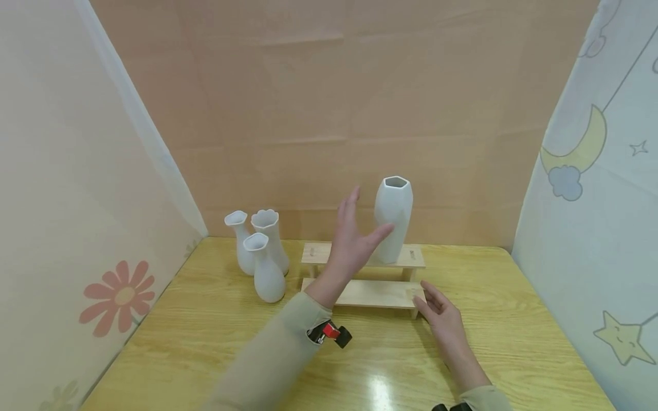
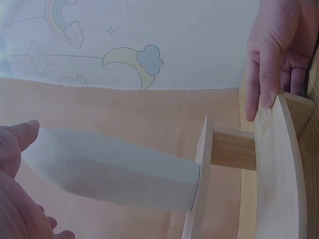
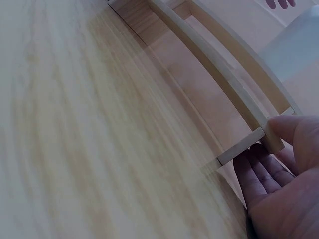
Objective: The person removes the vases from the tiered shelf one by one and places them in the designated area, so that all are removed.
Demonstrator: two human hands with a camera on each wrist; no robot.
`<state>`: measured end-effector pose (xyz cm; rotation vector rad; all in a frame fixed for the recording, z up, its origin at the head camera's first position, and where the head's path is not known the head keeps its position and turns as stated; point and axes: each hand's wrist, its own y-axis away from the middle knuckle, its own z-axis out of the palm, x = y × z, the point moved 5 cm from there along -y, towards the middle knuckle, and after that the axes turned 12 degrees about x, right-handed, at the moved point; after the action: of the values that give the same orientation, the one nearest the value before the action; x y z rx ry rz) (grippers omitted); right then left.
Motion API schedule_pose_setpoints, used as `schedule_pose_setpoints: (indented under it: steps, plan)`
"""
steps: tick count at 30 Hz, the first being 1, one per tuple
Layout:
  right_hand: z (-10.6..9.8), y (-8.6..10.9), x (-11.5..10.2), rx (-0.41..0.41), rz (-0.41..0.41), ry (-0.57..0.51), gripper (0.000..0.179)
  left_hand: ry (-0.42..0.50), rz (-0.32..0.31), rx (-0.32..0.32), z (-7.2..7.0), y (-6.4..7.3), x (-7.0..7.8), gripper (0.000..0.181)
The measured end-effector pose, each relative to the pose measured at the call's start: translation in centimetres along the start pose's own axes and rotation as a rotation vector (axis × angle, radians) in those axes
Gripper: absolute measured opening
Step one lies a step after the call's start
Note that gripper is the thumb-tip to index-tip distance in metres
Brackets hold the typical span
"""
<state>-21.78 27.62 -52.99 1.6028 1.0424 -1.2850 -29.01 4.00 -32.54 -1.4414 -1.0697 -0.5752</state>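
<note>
A tall white faceted vase (image 1: 394, 200) stands upright on the upper board (image 1: 320, 252) of a two-step wooden stand, toward its right end. My left hand (image 1: 354, 240) is beside the vase with thumb and fingers spread apart. In the left wrist view the thumb (image 2: 27, 133) overlaps the vase's top end, and the other fingers stay clear of it. At the right end of the lower board (image 1: 372, 293), my right hand (image 1: 446, 322) grips the stand. Its thumb lies over the board and its fingers curl beneath, next to the leg (image 3: 241, 146).
Three white vases cluster left of the stand: one with a scalloped rim (image 1: 265, 220), one at the far left (image 1: 236, 220), and a round-bodied one (image 1: 269, 279) in front. Behind the wooden table (image 1: 205, 342) hangs a peach cloth (image 1: 329, 114); patterned cloths flank both sides.
</note>
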Motion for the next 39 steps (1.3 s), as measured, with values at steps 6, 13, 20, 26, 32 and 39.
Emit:
schedule_pose_setpoints:
  steps: [6,13,20,26,32,39]
  plan:
    - [0.1,0.2,-0.2,0.003,-0.005,0.01,0.075,0.009,-0.024,0.001,1.4,-0.3,0.0,0.105]
    - [0.1,0.3,-0.5,0.017,0.0,0.007,0.075,0.031,-0.04,-0.011,2.8,-0.5,-0.1,0.101]
    - [0.1,0.5,-0.7,0.014,-0.013,-0.001,0.075,0.062,-0.07,-0.013,3.5,-0.5,-0.7,0.1]
    - [0.1,0.3,-0.6,0.019,-0.018,0.01,0.075,0.086,-0.085,-0.013,3.9,-0.4,-1.1,0.098]
    - [0.1,0.2,-0.5,0.019,-0.023,0.018,0.075,0.086,-0.076,-0.013,4.1,-0.5,-1.1,0.095]
    - [0.1,0.2,-0.4,0.013,-0.017,0.028,0.077,0.084,-0.08,-0.003,4.2,-0.6,-1.2,0.089]
